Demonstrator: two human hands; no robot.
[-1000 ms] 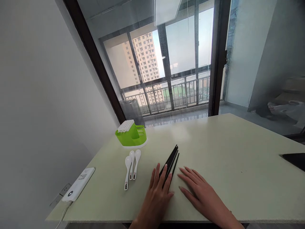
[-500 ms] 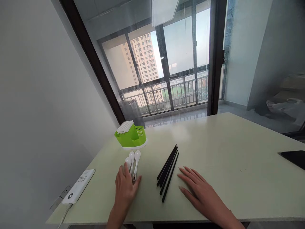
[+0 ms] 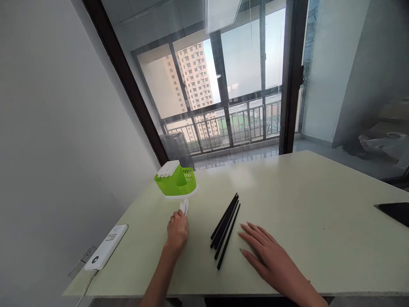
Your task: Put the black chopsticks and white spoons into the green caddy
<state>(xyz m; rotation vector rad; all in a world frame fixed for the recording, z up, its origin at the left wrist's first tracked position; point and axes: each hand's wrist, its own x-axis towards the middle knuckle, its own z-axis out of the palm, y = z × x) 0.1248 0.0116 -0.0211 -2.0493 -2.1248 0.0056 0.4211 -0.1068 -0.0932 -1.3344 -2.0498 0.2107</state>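
Note:
My left hand [image 3: 177, 228] is closed around a bunch of white spoons [image 3: 184, 205]. Their bowls stick out past my knuckles toward the back, while the handles are hidden in my fist. Just beyond the spoons stands a green basket-like utensil holder [image 3: 174, 186] with a white slotted top and white base. Several black chopsticks [image 3: 225, 228] lie in a loose bundle on the table between my hands. To the right of them my right hand [image 3: 263, 249] rests flat on the table, fingers stretched out and holding nothing.
A white power strip [image 3: 107, 247] with a cable lies along the left edge of the pale table [image 3: 287, 192], near the wall. A dark flat object [image 3: 394, 212] sits at the right edge. Behind the table is a glass door with a dark frame [image 3: 289, 85].
My left hand has closed on the spoons, gathering them together, and has shifted slightly right. Before, it lay open over them. My right hand and the chopsticks have stayed put.

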